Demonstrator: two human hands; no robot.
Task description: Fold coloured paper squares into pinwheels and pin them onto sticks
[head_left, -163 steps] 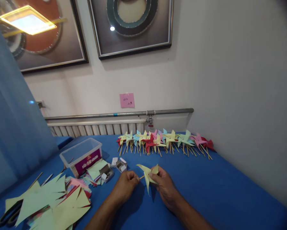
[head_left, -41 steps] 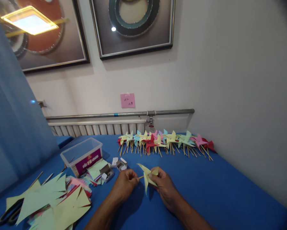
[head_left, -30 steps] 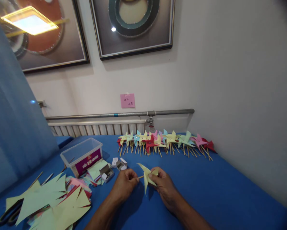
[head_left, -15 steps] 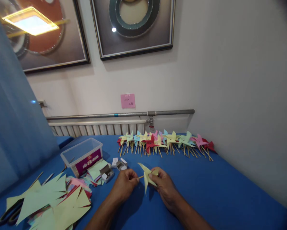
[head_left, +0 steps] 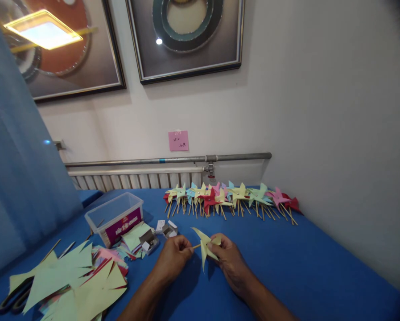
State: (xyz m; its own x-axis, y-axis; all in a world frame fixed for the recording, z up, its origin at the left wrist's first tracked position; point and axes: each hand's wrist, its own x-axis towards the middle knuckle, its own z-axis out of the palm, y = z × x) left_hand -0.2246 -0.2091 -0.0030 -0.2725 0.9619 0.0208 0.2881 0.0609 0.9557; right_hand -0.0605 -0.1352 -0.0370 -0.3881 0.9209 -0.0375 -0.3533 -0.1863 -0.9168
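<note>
- Head view: a pale yellow folded-paper pinwheel [head_left: 204, 246] sits above the blue cloth table [head_left: 307, 263], near its middle front, one pointed blade up-left, one hanging down.
- The right hand [head_left: 229, 259] pinches the paper; the left hand [head_left: 173, 257] is closed on the thin wooden stick [head_left: 196, 246].
- Against the earlier frames, hands and pinwheel have barely shifted.
- Bare cloth lies open to the right; a row of coloured paper pinwheels [head_left: 229, 196] lines the far edge.
</note>
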